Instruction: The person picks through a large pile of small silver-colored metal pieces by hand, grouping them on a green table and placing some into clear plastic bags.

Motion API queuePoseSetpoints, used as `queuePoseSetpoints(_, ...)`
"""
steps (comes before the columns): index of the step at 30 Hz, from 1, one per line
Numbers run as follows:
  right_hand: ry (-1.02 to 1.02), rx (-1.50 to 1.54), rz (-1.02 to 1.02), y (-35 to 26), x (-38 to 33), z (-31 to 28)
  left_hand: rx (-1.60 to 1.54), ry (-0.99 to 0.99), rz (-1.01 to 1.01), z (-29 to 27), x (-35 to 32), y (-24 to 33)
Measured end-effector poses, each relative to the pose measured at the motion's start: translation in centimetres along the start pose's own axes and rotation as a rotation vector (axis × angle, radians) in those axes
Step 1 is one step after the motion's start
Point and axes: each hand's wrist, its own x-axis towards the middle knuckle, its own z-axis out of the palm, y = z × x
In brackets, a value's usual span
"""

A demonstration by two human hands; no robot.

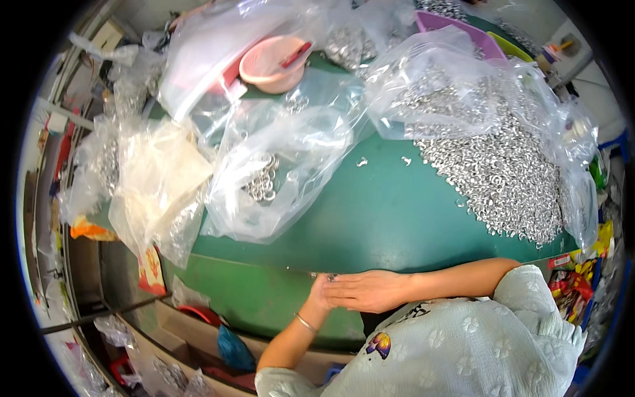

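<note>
My left hand [320, 292] and my right hand [372, 291] meet at the near edge of the green table [370, 212]. The right hand's fingers lie close together across the left hand, whose own fingers are mostly hidden. A few small silver metal pieces [325, 276] show between the hands at their upper side. Farther right spreads a large pile of small shiny metal pieces [506, 178], and two loose ones lie at mid-table. Left of them, an open clear plastic bag [297, 192] rests flat with silver rings [263, 178] inside.
A pink bowl [268, 74] with a red object stands at the back. A purple tray [489, 43] sits behind the pile, partly under a plastic bag [436, 86]. More filled bags [159, 178] crowd the left side. Below the table's left edge is an open drawer [165, 324].
</note>
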Motion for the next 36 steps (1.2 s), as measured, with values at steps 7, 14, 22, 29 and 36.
queuePoseSetpoints(7, 0.088, 0.206, -0.037, -0.9, 0.2, -1.9, -0.076, -0.168, 0.094, -1.5, 1.6, -1.7)
queuePoseSetpoints(14, 0.407, 0.115, 0.098, -1.4, -5.4, -6.0, -0.098, 0.290, 0.235, 6.5, 0.4, -8.1)
queuePoseSetpoints(22, 0.638, 0.252, 0.356, -2.1, -12.3, -7.5, -0.003, 0.252, 0.246, 20.0, 5.0, -9.8)
queuePoseSetpoints(29, 0.713, 0.309, 0.408, -1.1, -15.8, -7.7, 0.010, 0.143, 0.349, 26.0, 11.5, -7.1)
queuePoseSetpoints(36, 0.749, 0.455, 0.430, -0.7, -16.6, -7.9, 0.043, 0.123, 0.534, 32.7, 16.3, -2.5)
